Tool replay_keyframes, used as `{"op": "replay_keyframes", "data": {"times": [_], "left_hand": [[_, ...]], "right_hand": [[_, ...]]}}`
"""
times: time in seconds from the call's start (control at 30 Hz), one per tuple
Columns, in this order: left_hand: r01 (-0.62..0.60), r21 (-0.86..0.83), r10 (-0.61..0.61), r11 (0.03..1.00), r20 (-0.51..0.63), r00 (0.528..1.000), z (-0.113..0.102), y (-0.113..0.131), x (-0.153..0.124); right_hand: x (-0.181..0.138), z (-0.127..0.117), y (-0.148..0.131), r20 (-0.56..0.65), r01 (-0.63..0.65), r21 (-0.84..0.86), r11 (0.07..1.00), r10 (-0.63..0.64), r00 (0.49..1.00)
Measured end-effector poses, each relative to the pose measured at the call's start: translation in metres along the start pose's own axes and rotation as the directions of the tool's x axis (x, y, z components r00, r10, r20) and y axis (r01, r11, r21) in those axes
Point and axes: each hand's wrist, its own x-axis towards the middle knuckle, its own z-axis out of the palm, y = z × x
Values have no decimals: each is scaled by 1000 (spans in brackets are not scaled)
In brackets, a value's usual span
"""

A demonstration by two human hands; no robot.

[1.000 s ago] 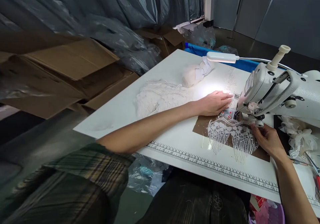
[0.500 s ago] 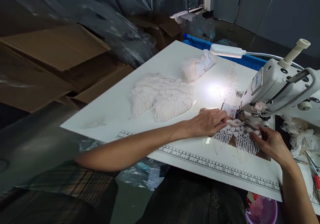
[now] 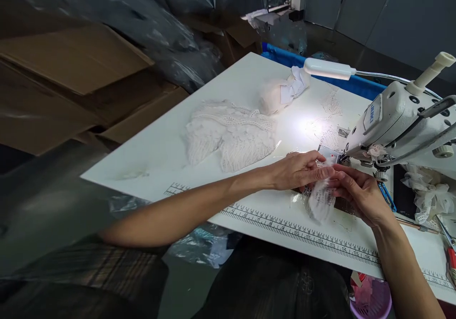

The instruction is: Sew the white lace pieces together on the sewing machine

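My left hand (image 3: 297, 170) and my right hand (image 3: 358, 194) meet just in front of the white sewing machine (image 3: 399, 124). Both pinch a small piece of white lace (image 3: 320, 200), which hangs blurred between them above the white table (image 3: 249, 81). The fingertips of the two hands touch over the lace. The machine's needle area sits just behind the hands, lit by a small lamp (image 3: 329, 68).
A pile of white lace pieces (image 3: 230, 136) lies left of my hands, a pale fabric bundle (image 3: 280, 95) behind it. A printed ruler (image 3: 302, 236) runs along the table's near edge. Scissors and lace scraps (image 3: 429, 200) lie at the right. Cardboard boxes (image 3: 71, 72) stand to the left.
The lace lay flat under the presser foot with a hand on each side; now both hands have come together and lifted it, gathered, off the table.
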Motion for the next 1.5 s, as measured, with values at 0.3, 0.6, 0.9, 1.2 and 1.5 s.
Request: {"op": "replay_keyframes", "data": {"times": [0.3, 0.6, 0.9, 1.2, 1.5], "left_hand": [[102, 226, -106, 969, 6, 994, -9, -2, -1], [83, 181, -61, 980, -125, 990, -7, -9, 6], [198, -18, -199, 980, -97, 975, -10, -19, 13], [219, -58, -224, 974, -83, 971, -12, -21, 15], [251, -88, -260, 964, -107, 960, -11, -21, 16]], "right_hand": [[-9, -24, 21, 167, 453, -764, 459, -537, 827], [8, -30, 27, 326, 454, -884, 116, -543, 774], [8, -41, 31, 206, 478, -762, 438, -535, 819], [9, -36, 39, 319, 549, -804, 228, -614, 722], [3, -33, 40, 320, 565, -797, 211, -646, 693]]}}
